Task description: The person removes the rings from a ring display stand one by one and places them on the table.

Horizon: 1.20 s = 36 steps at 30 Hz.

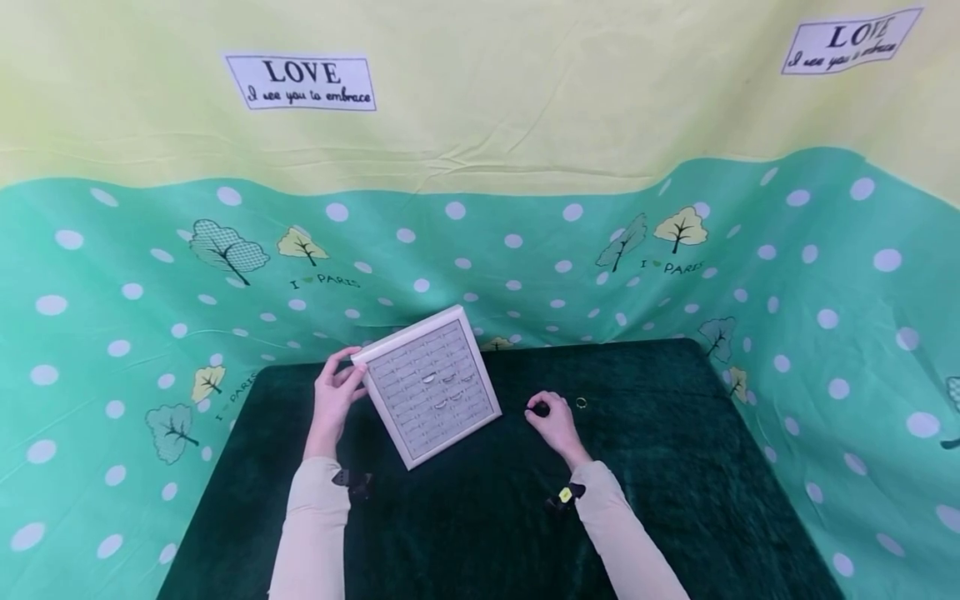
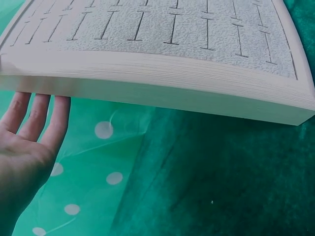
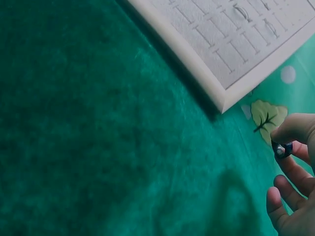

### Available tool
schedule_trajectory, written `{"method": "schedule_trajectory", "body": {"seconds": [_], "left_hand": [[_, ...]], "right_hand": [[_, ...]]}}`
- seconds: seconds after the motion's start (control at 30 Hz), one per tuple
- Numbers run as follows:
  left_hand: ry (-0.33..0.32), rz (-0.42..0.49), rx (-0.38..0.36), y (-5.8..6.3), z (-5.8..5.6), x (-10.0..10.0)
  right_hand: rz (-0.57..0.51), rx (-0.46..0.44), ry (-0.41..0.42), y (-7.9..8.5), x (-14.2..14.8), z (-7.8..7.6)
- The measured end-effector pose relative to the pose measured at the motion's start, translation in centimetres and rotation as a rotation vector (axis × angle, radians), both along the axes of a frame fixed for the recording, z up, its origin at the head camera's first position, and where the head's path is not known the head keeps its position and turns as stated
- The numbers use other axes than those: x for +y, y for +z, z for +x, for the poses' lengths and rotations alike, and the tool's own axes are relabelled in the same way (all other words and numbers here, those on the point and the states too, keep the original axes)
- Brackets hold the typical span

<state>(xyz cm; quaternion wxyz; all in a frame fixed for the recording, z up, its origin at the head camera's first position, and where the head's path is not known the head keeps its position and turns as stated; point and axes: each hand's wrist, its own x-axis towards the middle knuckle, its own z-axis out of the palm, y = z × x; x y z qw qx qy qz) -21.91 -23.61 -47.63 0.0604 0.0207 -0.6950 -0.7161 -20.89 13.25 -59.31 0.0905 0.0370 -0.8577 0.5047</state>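
A white-framed ring display tray point(image 1: 408, 335) with a pale slotted insert is held tilted above the dark green cloth. My left hand point(image 1: 334, 398) grips its left corner, thumb on top; in the left wrist view several fingers point(image 2: 55, 120) press under the side. Several silvery rings point(image 3: 242, 14) sit in the slots. Right of the tray, my right hand point(image 1: 557, 425) pinches a dark ring with a pale stone point(image 3: 282, 149) between thumb and fingers, apart from the tray. A gold-coloured ring point(image 1: 581, 402) lies on the cloth just beyond the right hand.
Dark green velvety cloth point(image 1: 465, 533) covers the table. A green and yellow printed curtain point(image 1: 480, 242) hangs behind the table and along its sides, close to the tray's far corner.
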Motion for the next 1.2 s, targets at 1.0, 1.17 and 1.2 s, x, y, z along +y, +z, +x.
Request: {"method": "schedule_trajectory", "body": {"seconds": [1.0,1.17,1.2], "left_hand": [[-0.024,-0.002,-0.014,0.2,-0.2,-0.2],[-0.026,-0.001,-0.014,0.0,-0.1,-0.3],[-0.028,-0.004,-0.014,0.0,-0.1,-0.3]], "right_hand": [[0.089,-0.049,-0.078,-2.3,8.2,1.4],[0.131,-0.027,-0.067,-2.6,9.8,1.3],[0.134,-0.021,-0.065,-2.6,10.1,1.3]]}}
